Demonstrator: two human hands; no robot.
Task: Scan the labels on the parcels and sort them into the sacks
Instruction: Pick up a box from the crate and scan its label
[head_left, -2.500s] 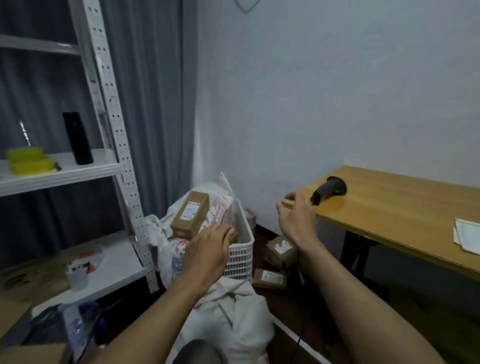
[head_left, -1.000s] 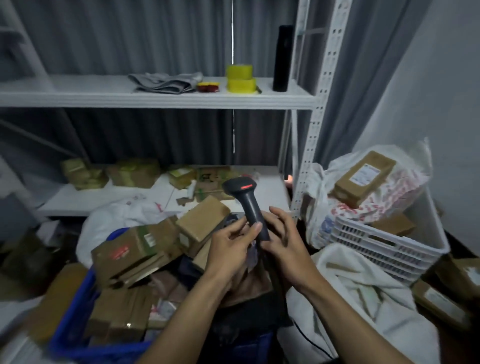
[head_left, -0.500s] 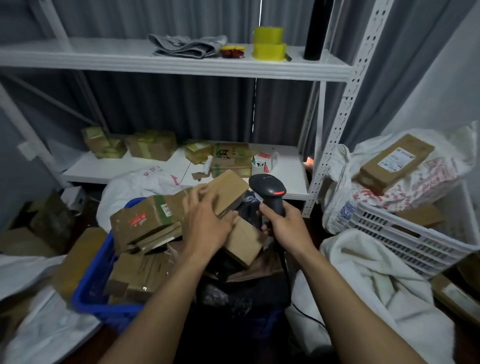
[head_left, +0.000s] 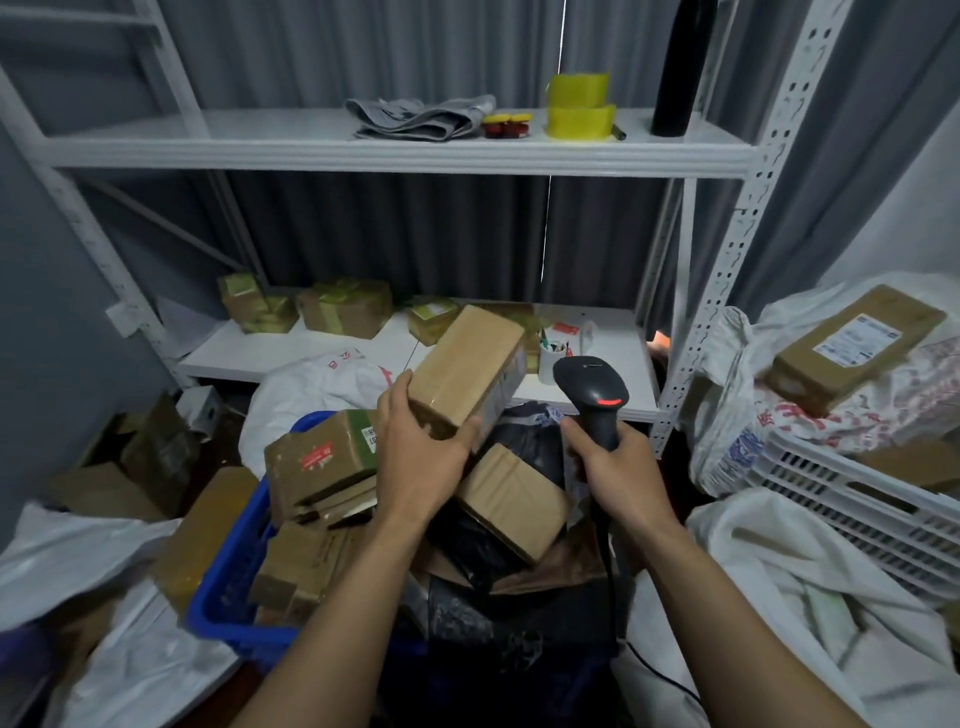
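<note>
Curtained shelving, left hand clamped on tilted brown parcel, right hand gripping scanner

I see a wide gap btwn top shelf and lower shelf; boxes pile up in the blue bin, white crate closes off the R side.

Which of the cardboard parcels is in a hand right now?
The plain box gripped by the left hand, raised above the blue crate; the others lie in the crate, on the shelf or on a sack.

Left hand, right hand, both curled.
</note>
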